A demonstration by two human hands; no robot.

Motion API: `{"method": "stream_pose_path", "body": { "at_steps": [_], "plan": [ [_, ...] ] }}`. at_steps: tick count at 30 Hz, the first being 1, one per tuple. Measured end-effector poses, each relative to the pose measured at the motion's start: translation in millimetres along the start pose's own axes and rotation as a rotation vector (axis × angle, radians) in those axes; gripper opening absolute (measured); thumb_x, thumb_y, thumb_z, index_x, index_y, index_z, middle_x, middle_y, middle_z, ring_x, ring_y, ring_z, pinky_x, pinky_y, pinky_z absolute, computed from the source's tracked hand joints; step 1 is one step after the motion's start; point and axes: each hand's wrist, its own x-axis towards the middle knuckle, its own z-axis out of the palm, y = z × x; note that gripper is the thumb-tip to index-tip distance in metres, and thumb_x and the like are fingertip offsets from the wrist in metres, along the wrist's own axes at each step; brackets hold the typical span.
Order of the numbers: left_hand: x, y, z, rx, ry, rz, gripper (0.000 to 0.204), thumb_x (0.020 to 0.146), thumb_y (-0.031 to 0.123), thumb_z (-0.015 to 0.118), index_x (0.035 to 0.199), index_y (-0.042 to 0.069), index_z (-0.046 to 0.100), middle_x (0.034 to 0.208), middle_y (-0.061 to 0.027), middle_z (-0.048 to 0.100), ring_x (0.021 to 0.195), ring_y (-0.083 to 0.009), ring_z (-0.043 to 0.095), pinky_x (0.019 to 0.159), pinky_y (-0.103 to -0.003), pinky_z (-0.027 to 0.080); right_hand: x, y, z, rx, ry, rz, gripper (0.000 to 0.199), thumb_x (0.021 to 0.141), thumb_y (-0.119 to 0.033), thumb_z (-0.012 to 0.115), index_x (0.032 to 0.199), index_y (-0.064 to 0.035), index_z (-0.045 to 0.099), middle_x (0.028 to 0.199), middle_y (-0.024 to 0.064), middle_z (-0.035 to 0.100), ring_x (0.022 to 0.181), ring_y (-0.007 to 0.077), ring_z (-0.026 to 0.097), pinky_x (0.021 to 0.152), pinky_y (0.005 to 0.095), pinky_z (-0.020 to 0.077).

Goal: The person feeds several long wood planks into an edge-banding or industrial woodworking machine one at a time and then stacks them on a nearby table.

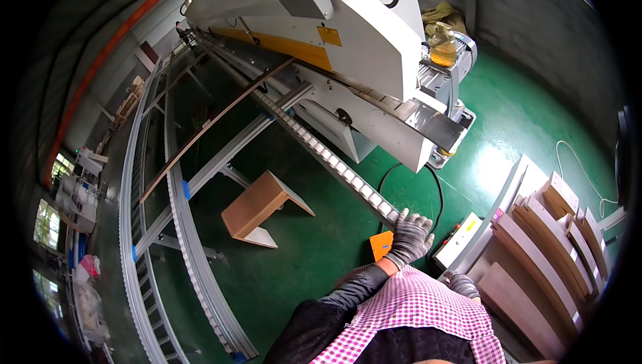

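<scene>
Glove on my left hand (409,235), grey knit, fingers spread flat and open, gripping nothing; it sits at the near end of the roller conveyor rail (328,157), fingertips about touching the last rollers. Orange tag (381,244) on the green floor (301,250) just beside it at 9 o'clock. My right hand (463,284), also gloved, is low at 4 o'clock from the left, mostly hidden behind my checked sleeve (418,310); can't tell if it's open or closed or holding anything. Just past it at 1 o'clock, a white control box (458,238) on the floor. Stack of wooden panels (535,244) further out at 3 o'clock, edges light, faces brown. Up the rail at 12 o'clock, the big white machine (354,36) with a yellow strip. Small wooden stool-shaped piece (257,207) on the floor at 9 o'clock, well apart. Long curved roller track (177,230) beyond at 9 o'clock, thin wood strip (214,123) lying across it.
</scene>
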Motion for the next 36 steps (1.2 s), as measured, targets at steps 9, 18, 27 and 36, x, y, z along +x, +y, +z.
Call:
{"method": "stream_pose_path", "body": {
  "at_steps": [9, 18, 27, 36],
  "plan": [
    [-27, -129, -29, -0.329, 0.588, -0.147, 0.052, 0.086, 0.024, 0.066, 0.132, 0.003, 0.051, 0.136, -0.0190, 0.050, 0.127, -0.0359, 0.047, 0.109, -0.045, 0.035, -29, -75, -43, -0.132, -0.062, 0.156, 0.051, 0.084, -0.023, 0.072, 0.128, -0.0022, 0.058, 0.112, 0.0168, 0.069, 0.107, 0.0278, 0.066, 0.090, 0.0358, 0.0526],
    [-35, -347, -149, 0.179, 0.644, -0.644, 0.080, 0.079, 0.023, 0.068, 0.148, 0.007, 0.031, 0.145, -0.0254, 0.040, 0.135, -0.0391, 0.037, 0.115, -0.047, 0.028, -16, -44, -9, 1.011, 0.016, 0.362, 0.031, 0.093, -0.035, 0.055, 0.105, -0.0073, 0.063, 0.092, 0.0089, 0.065, 0.086, 0.0223, 0.059, 0.076, 0.0338, 0.0469],
    [-8, -466, -216, 0.364, 0.274, -0.975, 0.098, 0.073, 0.035, 0.078, 0.151, 0.015, 0.023, 0.156, -0.0132, 0.027, 0.143, -0.0325, 0.028, 0.116, -0.048, 0.024, -19, -86, -32, -0.136, 0.042, 0.187, 0.050, 0.084, -0.037, 0.067, 0.119, -0.0008, 0.064, 0.110, 0.0242, 0.067, 0.104, 0.0377, 0.064, 0.090, 0.0429, 0.0506],
    [-9, -509, -219, 0.315, -0.188, -1.245, 0.117, 0.067, 0.047, 0.083, 0.155, 0.023, 0.010, 0.163, -0.0052, 0.011, 0.149, -0.0269, 0.013, 0.119, -0.049, 0.013, 23, 95, 54, -0.208, 0.052, 0.126, 0.054, 0.085, -0.043, 0.063, 0.120, -0.0030, 0.063, 0.112, 0.0205, 0.066, 0.105, 0.0333, 0.064, 0.093, 0.0399, 0.0492]
  ]
}}
